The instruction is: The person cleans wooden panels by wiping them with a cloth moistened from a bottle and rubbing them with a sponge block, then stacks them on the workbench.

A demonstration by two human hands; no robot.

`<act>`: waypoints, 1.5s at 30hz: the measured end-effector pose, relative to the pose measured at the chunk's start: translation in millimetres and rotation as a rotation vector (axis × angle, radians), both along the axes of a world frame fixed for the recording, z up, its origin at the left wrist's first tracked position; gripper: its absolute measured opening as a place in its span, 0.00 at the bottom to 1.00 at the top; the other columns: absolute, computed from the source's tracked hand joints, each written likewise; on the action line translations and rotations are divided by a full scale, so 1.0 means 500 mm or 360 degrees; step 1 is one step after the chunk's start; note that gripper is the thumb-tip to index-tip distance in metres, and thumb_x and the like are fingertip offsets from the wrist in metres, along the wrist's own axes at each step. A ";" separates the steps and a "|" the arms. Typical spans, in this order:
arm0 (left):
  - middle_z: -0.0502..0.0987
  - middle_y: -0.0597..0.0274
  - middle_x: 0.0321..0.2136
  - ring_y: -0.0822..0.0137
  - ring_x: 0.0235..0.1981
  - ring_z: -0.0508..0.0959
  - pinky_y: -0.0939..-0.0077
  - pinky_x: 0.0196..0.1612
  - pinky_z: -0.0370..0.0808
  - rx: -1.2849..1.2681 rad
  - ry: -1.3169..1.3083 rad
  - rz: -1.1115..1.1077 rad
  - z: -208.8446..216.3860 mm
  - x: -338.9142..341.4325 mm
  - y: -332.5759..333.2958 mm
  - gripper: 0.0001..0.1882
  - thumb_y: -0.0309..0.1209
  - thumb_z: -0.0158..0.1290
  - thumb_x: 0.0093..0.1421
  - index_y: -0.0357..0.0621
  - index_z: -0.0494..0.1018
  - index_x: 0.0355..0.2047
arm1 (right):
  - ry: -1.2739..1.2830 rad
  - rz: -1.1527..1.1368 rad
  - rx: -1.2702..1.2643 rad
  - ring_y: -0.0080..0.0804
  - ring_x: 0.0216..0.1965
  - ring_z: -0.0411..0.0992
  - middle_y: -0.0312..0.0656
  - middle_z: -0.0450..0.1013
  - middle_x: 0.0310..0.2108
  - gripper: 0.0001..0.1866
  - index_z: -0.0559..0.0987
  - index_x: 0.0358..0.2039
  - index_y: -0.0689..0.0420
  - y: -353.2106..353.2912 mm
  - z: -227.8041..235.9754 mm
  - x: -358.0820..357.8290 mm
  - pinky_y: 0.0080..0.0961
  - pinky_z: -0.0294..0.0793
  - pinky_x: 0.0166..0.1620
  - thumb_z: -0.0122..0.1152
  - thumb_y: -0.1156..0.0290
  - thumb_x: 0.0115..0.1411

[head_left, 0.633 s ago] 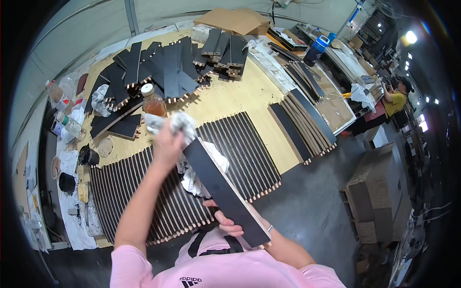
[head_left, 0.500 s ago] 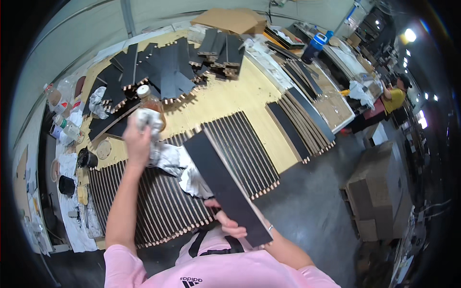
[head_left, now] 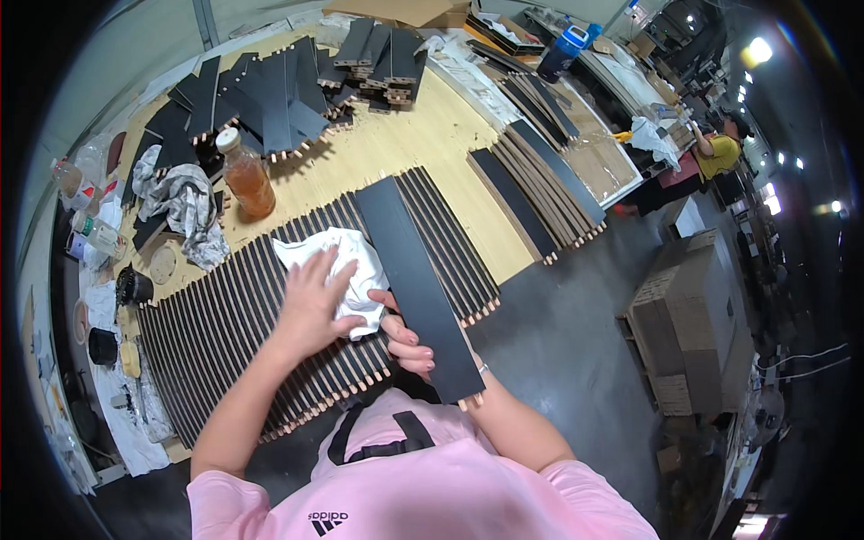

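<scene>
My right hand (head_left: 409,346) is closed around the near part of a long black board (head_left: 416,279) with wooden dowel pegs at its end. The board is held tilted above a row of similar boards (head_left: 261,310) standing on edge side by side. My left hand (head_left: 315,306) lies with fingers spread on a crumpled white cloth (head_left: 358,254), just left of the held board. A grey-stained rag (head_left: 187,202) lies farther left, beside a bottle of amber liquid (head_left: 246,180) with a white cap.
Black boards are heaped (head_left: 279,99) at the back of the table (head_left: 369,148). Another group of boards (head_left: 540,198) lies at the right edge. Black tubs (head_left: 133,288) and plastic bottles stand at left. A cardboard box (head_left: 688,333) is on the right, and a person (head_left: 720,155) works beyond.
The stained rag has left my left hand and lies left of the bottle. That hand has come down and right onto the white cloth. The held board has shifted slightly up.
</scene>
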State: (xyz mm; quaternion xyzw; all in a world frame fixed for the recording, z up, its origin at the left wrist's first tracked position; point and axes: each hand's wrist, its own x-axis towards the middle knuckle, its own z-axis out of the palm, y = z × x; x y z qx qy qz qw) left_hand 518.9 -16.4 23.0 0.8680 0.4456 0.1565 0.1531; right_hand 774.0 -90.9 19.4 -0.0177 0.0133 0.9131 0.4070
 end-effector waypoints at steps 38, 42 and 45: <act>0.79 0.47 0.46 0.45 0.47 0.84 0.55 0.51 0.82 0.0313 -0.0950 0.0425 0.066 0.015 -0.015 0.19 0.22 0.68 0.55 0.38 0.84 0.49 | -0.1371 -0.0016 0.0389 0.24 0.46 0.86 0.41 0.86 0.47 0.14 0.79 0.61 0.59 -0.010 0.066 -0.035 0.23 0.87 0.49 0.54 0.69 0.81; 0.85 0.55 0.52 0.69 0.46 0.86 0.76 0.46 0.83 -0.0687 -0.2279 0.0812 0.011 -0.140 0.041 0.18 0.19 0.55 0.71 0.35 0.80 0.60 | -0.1772 -0.0160 0.0462 0.19 0.43 0.83 0.35 0.85 0.42 0.13 0.81 0.57 0.59 0.005 0.041 -0.081 0.19 0.83 0.48 0.58 0.67 0.80; 0.85 0.49 0.57 0.60 0.53 0.88 0.65 0.56 0.87 -0.1140 -0.2934 0.0810 0.069 -0.126 -0.011 0.20 0.29 0.45 0.80 0.34 0.75 0.65 | -0.2348 -0.0174 0.0846 0.16 0.35 0.78 0.31 0.82 0.37 0.14 0.85 0.48 0.63 0.061 -0.019 -0.062 0.22 0.79 0.40 0.67 0.63 0.76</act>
